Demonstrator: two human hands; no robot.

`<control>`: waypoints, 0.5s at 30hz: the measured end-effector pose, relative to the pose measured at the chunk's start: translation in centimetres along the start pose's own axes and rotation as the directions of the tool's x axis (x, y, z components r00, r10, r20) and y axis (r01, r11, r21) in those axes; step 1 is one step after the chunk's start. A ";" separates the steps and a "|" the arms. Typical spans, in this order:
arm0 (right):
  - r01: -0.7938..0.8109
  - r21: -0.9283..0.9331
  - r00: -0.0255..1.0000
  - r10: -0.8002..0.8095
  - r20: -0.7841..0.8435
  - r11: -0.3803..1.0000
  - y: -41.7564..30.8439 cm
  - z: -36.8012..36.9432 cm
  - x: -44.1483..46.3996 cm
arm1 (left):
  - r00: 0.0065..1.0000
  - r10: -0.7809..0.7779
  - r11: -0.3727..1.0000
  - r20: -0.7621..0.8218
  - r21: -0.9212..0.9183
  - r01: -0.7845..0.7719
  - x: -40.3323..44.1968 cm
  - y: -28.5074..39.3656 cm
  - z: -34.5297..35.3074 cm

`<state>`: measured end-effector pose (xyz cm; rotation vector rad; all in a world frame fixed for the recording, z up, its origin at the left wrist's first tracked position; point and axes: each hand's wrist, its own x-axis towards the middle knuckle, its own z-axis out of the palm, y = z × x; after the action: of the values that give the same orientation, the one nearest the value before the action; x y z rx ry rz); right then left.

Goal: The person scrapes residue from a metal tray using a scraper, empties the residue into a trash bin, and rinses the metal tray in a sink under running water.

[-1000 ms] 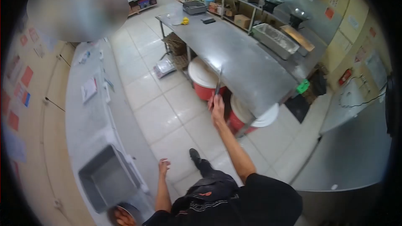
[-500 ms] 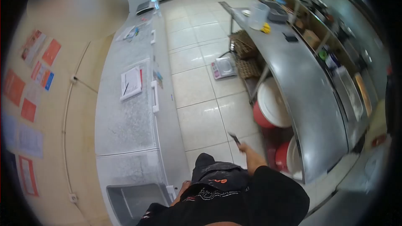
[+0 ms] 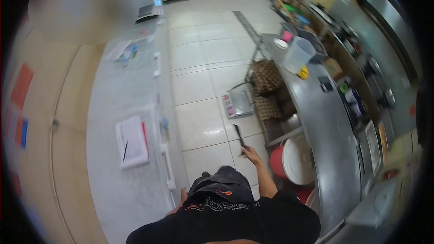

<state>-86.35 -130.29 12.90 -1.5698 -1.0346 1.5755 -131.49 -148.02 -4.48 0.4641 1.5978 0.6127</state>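
My right hand (image 3: 251, 155) is wrapped round the handle of a dark knife (image 3: 239, 136), which points up and away over the tiled floor. Low beside the left counter, my left hand (image 3: 184, 194) shows only in small part, and its fingers are hidden. A red tub with a white lid (image 3: 299, 160) stands under the steel table, to the right of my right hand. On the floor ahead of the knife lies a scale (image 3: 238, 103).
The steel table (image 3: 327, 140) bears a clear plastic container (image 3: 299, 55), a yellow cloth (image 3: 303, 72) and a black item (image 3: 325, 83). Woven baskets (image 3: 266, 77) sit under its far end. A clipboard with papers (image 3: 132, 142) lies on the left counter (image 3: 108, 185).
The view has swung and moved forward along the aisle. The knife, over the steel table a second ago, is now over the floor. The grey bin has left the view, and my left hand is mostly hidden.
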 end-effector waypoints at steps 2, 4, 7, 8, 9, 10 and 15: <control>0.177 -0.018 0.984 -0.177 0.002 0.984 -4.2 2.6 3.3 | 0.982 0.181 0.982 0.061 0.047 -0.184 7.2 8.9 0.3; 0.147 -0.009 0.986 -0.147 -0.079 0.989 -3.3 4.3 7.8 | 0.914 0.304 0.894 0.267 0.251 -0.371 12.7 20.7 1.7; -0.011 0.068 0.980 0.024 -0.196 0.998 -1.9 5.3 11.6 | 0.804 0.467 0.794 0.369 0.226 -0.565 21.7 34.1 5.8; -0.071 0.102 0.973 0.092 -0.214 0.992 -1.1 4.9 13.4 | 0.870 0.421 0.870 0.257 0.156 -0.468 20.6 40.4 8.3; -0.161 0.176 0.952 0.200 -0.233 0.971 -0.8 4.4 14.9 | 0.867 0.424 0.866 0.260 0.163 -0.473 23.2 42.8 9.2; -0.247 0.254 0.921 0.308 -0.240 0.935 -0.3 3.7 15.9 | 0.810 0.517 0.799 0.276 0.185 -0.572 25.9 45.1 10.3; -0.288 0.621 0.680 0.612 -0.402 0.729 -0.7 0.5 24.9 | 0.833 0.473 0.795 0.288 0.269 -0.544 33.4 54.2 10.9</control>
<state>-88.06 -107.91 1.98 -1.8196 0.1738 1.3462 -127.69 -84.00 3.19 1.2167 1.3758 0.6630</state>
